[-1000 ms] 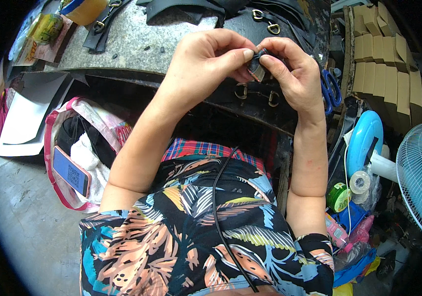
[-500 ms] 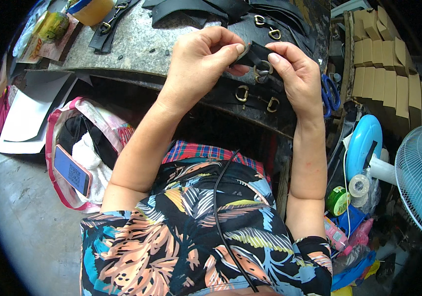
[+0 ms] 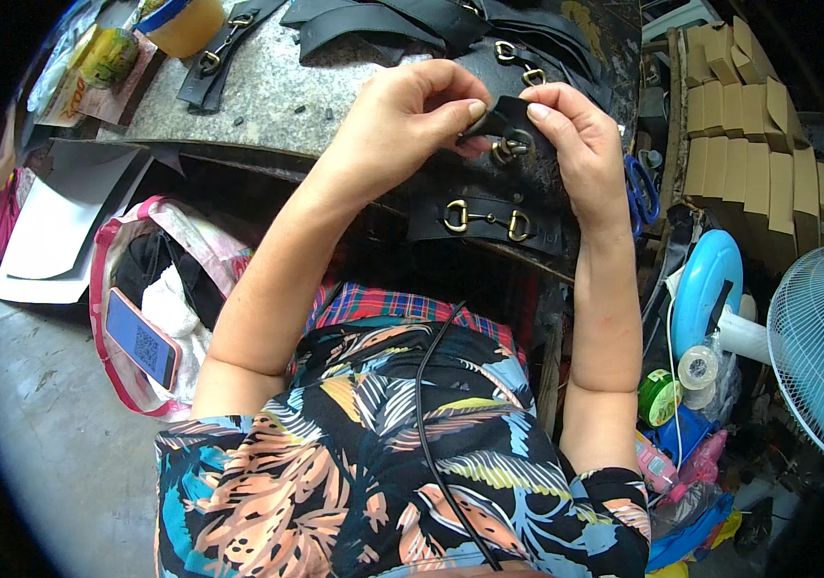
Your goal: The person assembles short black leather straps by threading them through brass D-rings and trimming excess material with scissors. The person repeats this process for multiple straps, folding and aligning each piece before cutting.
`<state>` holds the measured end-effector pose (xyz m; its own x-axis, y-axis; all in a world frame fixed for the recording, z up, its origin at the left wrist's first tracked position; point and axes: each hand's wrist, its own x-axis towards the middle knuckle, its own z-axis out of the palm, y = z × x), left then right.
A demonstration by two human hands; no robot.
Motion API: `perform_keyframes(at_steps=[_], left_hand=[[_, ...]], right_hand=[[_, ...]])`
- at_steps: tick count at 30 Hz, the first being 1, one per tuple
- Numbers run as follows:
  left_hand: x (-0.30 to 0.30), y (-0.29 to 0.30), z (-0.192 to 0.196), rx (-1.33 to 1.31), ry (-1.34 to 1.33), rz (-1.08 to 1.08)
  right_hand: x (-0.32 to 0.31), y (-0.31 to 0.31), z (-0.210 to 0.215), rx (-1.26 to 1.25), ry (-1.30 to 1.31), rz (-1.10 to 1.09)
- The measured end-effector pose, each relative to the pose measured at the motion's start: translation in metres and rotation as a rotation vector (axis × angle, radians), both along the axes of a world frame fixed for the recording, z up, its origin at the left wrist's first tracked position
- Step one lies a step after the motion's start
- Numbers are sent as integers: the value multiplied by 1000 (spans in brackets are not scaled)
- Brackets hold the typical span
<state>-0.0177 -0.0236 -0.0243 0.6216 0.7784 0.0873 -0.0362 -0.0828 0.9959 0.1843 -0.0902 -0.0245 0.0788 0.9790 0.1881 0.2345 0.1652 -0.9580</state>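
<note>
Both hands meet over the near edge of a grey stone worktop. My left hand pinches one end of a small black leather strap with a brass buckle. My right hand grips the strap's other end, thumb and fingers closed on it. Just below, a finished black strap with brass horsebit hardware lies on a pile of similar black straps that runs along the worktop's right side.
A yellow tape roll and another buckled strap lie at the worktop's far left. A pink bag with a phone stands on the floor at left. Cardboard boxes, blue scissors and a white fan crowd the right.
Both hands have lowered the small strap from in front of me down toward the strap pile, and the fingers have shifted along it.
</note>
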Motion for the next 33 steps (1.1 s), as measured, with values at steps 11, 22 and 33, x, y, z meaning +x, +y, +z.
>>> perform_keyframes(at_steps=[11, 22, 33], left_hand=[[18, 8, 0, 394, 102, 229], [12, 13, 0, -169, -177, 45], [14, 9, -1, -41, -144, 72]], right_hand=[[5, 24, 17, 135, -392, 85], [-3, 22, 4, 234, -262, -2], [-12, 10, 18, 550, -889, -198]])
